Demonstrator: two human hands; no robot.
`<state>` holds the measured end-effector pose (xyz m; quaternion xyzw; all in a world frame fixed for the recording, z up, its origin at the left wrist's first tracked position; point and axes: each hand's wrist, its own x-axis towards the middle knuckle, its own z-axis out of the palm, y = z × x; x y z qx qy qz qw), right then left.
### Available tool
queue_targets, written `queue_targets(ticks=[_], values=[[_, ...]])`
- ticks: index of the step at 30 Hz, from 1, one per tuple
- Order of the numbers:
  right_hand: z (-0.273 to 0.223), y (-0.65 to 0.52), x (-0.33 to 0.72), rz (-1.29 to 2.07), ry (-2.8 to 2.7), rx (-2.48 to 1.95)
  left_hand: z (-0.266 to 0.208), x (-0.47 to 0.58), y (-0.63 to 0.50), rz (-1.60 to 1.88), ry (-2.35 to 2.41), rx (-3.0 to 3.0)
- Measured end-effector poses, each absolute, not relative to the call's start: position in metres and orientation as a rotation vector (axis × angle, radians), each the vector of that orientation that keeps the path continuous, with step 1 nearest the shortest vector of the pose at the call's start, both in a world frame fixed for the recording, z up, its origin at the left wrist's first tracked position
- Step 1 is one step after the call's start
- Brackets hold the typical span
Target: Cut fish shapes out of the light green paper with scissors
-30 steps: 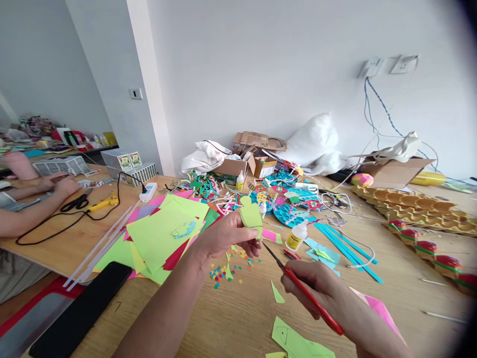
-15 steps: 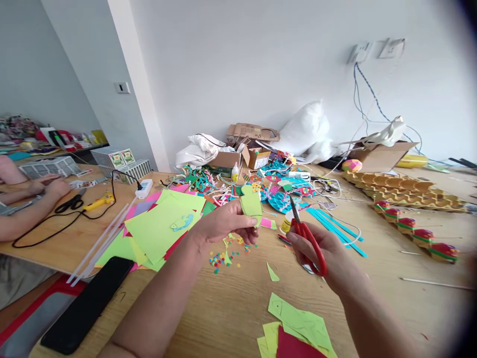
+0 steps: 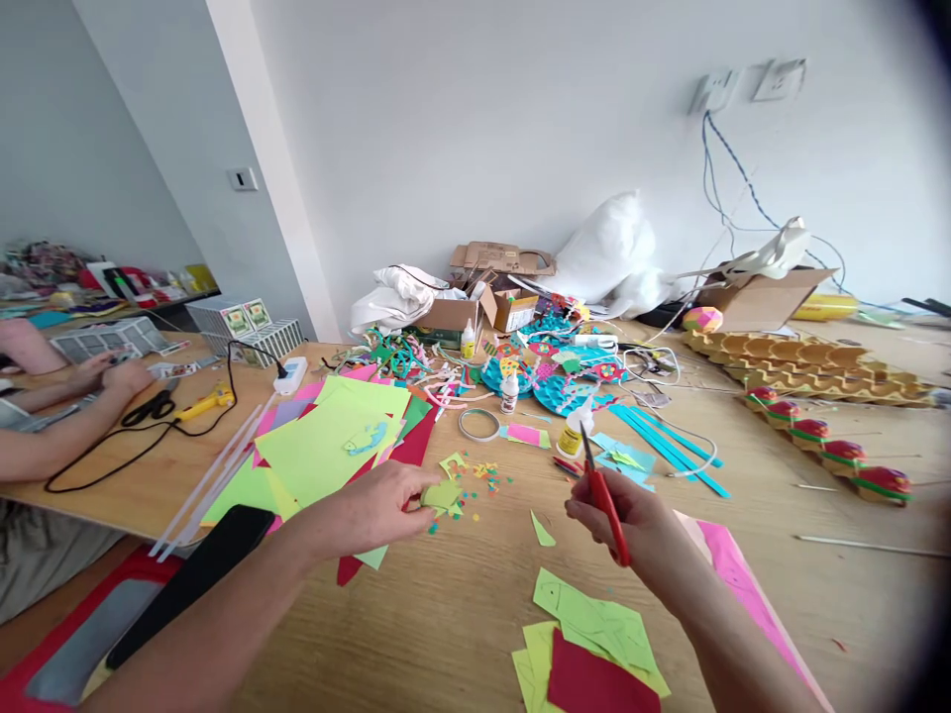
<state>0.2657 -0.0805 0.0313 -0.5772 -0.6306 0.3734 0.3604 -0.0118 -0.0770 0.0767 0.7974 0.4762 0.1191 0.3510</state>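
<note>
My left hand (image 3: 390,503) is low over the table, its fingers pinching a light green paper cut-out (image 3: 443,495) beside scattered confetti dots (image 3: 486,477). Red-handled scissors (image 3: 610,517) are in my right hand (image 3: 643,525), blades pointing up and away, near a glue bottle (image 3: 574,432). Between the hands lies a pointed green paper scrap (image 3: 542,529). Nearer to me, several green paper pieces with drawn outlines (image 3: 594,616) partly overlap, with dark red paper (image 3: 603,677) on top of some.
Coloured paper sheets (image 3: 312,456) are stacked to the left, near a black phone-like slab (image 3: 197,579). A tape roll (image 3: 479,425) and blue strips (image 3: 669,446) lie ahead. Egg-carton pieces (image 3: 809,371) stand at right. Another person's hands (image 3: 123,376) work at far left.
My left hand has moved down and left with the green cut-out, from raised in front of me to just over the table. My right hand has dropped slightly with the scissors.
</note>
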Motion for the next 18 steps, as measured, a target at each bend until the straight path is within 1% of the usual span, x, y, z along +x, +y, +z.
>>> queue_targets(ticks=[4, 6, 10, 13, 15, 18], values=[[0.024, -0.081, 0.263, 0.865, -1.930, -1.558, 0.074, -0.010, -0.075, 0.252, 1.202, 2.045], [0.021, -0.083, 0.260, 0.849, -1.916, -1.595, 0.067, -0.004, -0.074, 0.237, 1.163, 2.014], [0.020, -0.093, 0.246, 1.058, -1.751, -1.468, 0.045, 0.014, -0.075, 0.147, 1.072, 2.065], [0.015, -0.101, 0.234, 1.202, -1.785, -1.390, 0.028, 0.028, -0.077, 0.055, 1.056, 2.163], [0.007, -0.105, 0.229, 1.238, -1.836, -1.338, 0.020, 0.034, -0.077, 0.034, 1.045, 2.199], [-0.006, -0.104, 0.228, 1.184, -1.870, -1.344, 0.015, 0.036, -0.076, 0.054, 1.046, 2.203]])
